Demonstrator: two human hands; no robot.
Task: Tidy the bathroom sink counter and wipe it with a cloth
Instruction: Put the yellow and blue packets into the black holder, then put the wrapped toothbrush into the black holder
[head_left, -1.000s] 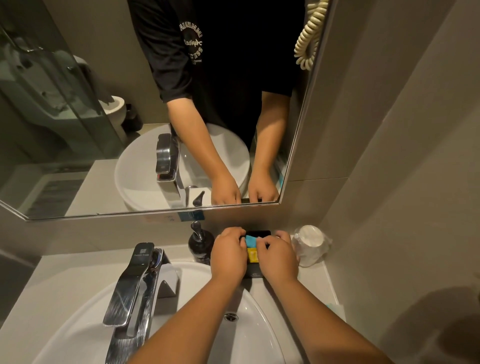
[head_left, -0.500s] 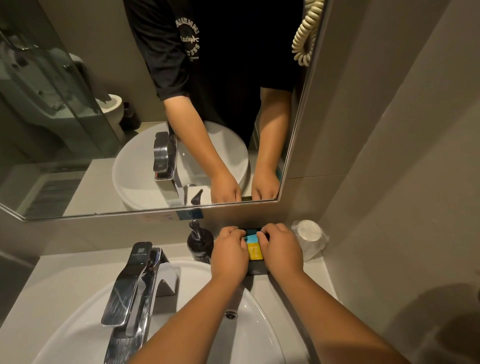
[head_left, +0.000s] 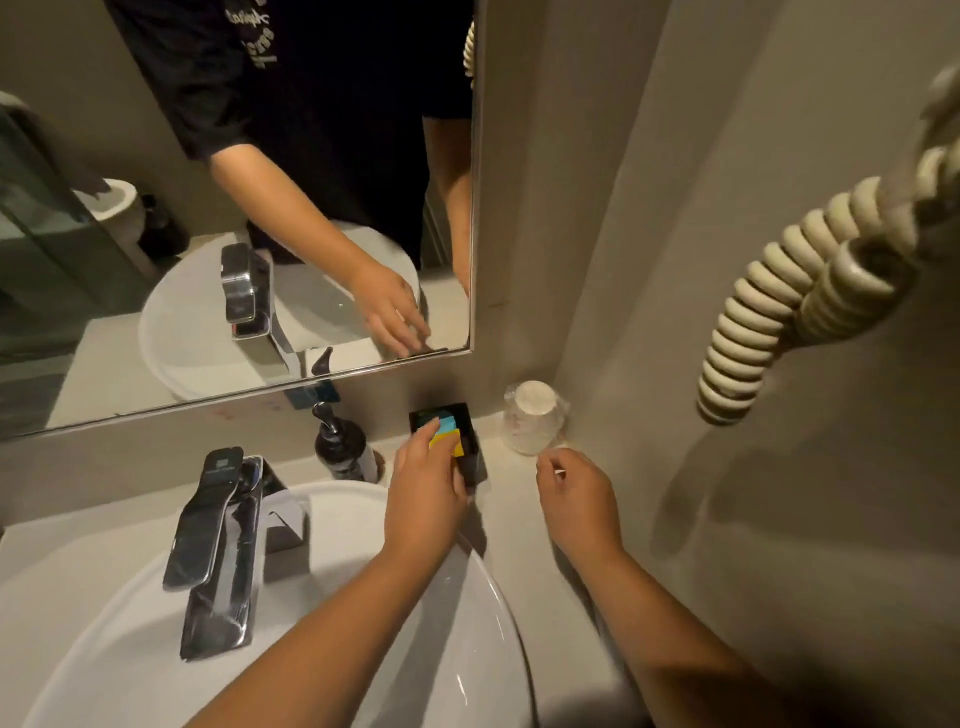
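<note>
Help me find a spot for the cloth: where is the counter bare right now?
Bare: the counter left of the faucet, and the strip between basin and right wall. Crowded: the back, with soap bottle, black box, wrapped cup and both hands.

Black box (head_left: 470, 457) upright on counter (head_left: 519, 499), packets (head_left: 448, 434) inside

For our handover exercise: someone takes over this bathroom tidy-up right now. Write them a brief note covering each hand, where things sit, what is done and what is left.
Left hand: fingers on the blue and yellow packets in the black box, steadying it.
Right hand: loosely curled above the counter, holding nothing visible, just in front of the wrapped cup.
Soap pump bottle stands beside the box, behind the sink.
Done: packets sit in the box.
Left: no cloth in view; wiping appears not yet started.
</note>
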